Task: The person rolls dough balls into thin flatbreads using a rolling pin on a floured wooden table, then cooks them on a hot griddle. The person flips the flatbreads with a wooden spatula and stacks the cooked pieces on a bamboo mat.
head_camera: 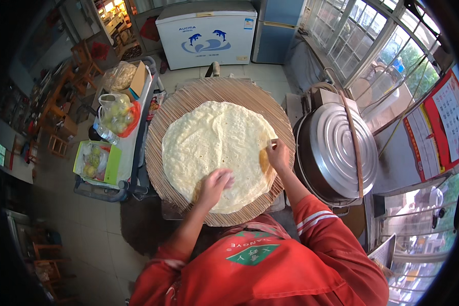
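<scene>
A large, thin, pale round flatbread (202,141) lies spread on a round mat of bundled stalks (248,91) in front of me. It has a raised crease running down its middle and browner patches near its right edge. My right hand (279,156) pinches the flatbread's right rim between thumb and fingers. Over the lower middle of the bread is my left hand (216,185), fingers loosely curled and blurred. Nothing shows in that hand, and whether it touches the bread I cannot tell.
At right stands a round griddle or pan with a ridged metal lid (336,149), a wooden stick (354,145) across it. A cart (137,134) at left carries bagged fruit (116,113), a plastic bottle (106,134) and a green box (95,162). Behind is a chest freezer (206,40).
</scene>
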`<move>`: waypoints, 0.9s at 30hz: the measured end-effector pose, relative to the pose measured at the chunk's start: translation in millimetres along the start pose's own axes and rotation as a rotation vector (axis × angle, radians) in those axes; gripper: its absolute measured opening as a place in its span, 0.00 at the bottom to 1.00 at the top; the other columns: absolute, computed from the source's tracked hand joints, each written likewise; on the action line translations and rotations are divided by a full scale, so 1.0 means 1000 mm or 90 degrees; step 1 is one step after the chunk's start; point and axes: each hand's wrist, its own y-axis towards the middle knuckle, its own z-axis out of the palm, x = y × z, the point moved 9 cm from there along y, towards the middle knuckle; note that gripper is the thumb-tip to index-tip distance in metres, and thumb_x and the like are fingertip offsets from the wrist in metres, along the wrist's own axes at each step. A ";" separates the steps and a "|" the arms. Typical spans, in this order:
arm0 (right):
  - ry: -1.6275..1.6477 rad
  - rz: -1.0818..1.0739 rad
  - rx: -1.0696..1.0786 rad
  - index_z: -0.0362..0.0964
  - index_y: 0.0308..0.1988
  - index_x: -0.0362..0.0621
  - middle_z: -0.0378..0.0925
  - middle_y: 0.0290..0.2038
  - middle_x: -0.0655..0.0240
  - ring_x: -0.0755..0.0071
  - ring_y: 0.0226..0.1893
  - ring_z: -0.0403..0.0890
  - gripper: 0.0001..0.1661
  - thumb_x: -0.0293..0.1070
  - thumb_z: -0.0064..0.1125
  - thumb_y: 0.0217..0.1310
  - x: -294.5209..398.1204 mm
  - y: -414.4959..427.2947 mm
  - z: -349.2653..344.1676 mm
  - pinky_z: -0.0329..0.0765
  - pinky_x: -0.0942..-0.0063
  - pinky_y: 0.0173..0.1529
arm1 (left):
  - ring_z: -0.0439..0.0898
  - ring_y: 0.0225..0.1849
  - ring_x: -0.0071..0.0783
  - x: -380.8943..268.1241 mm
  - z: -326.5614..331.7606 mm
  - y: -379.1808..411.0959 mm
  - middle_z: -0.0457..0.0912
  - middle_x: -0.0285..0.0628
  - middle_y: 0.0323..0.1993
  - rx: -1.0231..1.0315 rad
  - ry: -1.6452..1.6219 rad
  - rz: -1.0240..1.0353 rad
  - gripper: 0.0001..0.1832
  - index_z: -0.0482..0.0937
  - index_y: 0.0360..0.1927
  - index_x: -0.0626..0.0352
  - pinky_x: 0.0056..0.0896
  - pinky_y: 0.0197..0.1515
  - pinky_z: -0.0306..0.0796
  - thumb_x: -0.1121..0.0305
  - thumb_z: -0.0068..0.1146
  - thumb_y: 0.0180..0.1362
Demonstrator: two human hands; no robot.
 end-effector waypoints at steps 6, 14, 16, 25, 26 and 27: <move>0.223 -0.260 0.232 0.81 0.48 0.42 0.81 0.39 0.56 0.58 0.35 0.83 0.14 0.28 0.63 0.62 0.100 -0.060 0.028 0.80 0.67 0.46 | 0.81 0.54 0.30 0.011 0.025 0.103 0.80 0.44 0.54 -0.056 -0.178 -0.067 0.22 0.71 0.64 0.65 0.32 0.52 0.78 0.66 0.54 0.71; 0.238 -0.192 0.176 0.81 0.46 0.40 0.78 0.43 0.58 0.62 0.38 0.84 0.11 0.27 0.64 0.62 0.059 -0.040 0.021 0.82 0.68 0.43 | 0.82 0.50 0.29 0.046 0.009 0.111 0.82 0.39 0.51 -0.142 -0.238 -0.082 0.19 0.73 0.62 0.62 0.34 0.56 0.76 0.77 0.48 0.68; 0.246 -0.187 0.183 0.80 0.47 0.40 0.78 0.44 0.57 0.60 0.40 0.84 0.13 0.28 0.64 0.62 0.062 -0.031 0.020 0.83 0.67 0.44 | 0.82 0.51 0.30 0.049 0.009 0.113 0.81 0.41 0.52 -0.131 -0.232 -0.090 0.21 0.71 0.65 0.64 0.34 0.55 0.77 0.77 0.49 0.68; 0.232 -0.217 0.199 0.77 0.53 0.40 0.77 0.52 0.53 0.54 0.48 0.82 0.21 0.30 0.67 0.60 0.056 0.013 0.050 0.83 0.64 0.48 | 0.83 0.48 0.28 0.040 -0.031 0.179 0.83 0.43 0.51 -0.194 -0.125 -0.049 0.21 0.74 0.62 0.68 0.29 0.51 0.77 0.72 0.55 0.67; 0.236 -0.214 0.211 0.77 0.53 0.40 0.78 0.52 0.53 0.54 0.48 0.82 0.21 0.31 0.67 0.60 0.056 0.016 0.055 0.83 0.64 0.48 | 0.83 0.47 0.28 0.037 -0.039 0.188 0.84 0.43 0.50 -0.202 -0.107 -0.035 0.21 0.75 0.61 0.68 0.28 0.50 0.76 0.71 0.56 0.67; 0.241 -0.207 0.212 0.77 0.53 0.40 0.78 0.51 0.53 0.54 0.48 0.83 0.21 0.31 0.67 0.60 0.051 0.022 0.058 0.83 0.64 0.48 | 0.83 0.46 0.27 0.032 -0.033 0.194 0.84 0.42 0.48 -0.206 -0.093 -0.057 0.19 0.76 0.59 0.68 0.28 0.49 0.76 0.70 0.56 0.67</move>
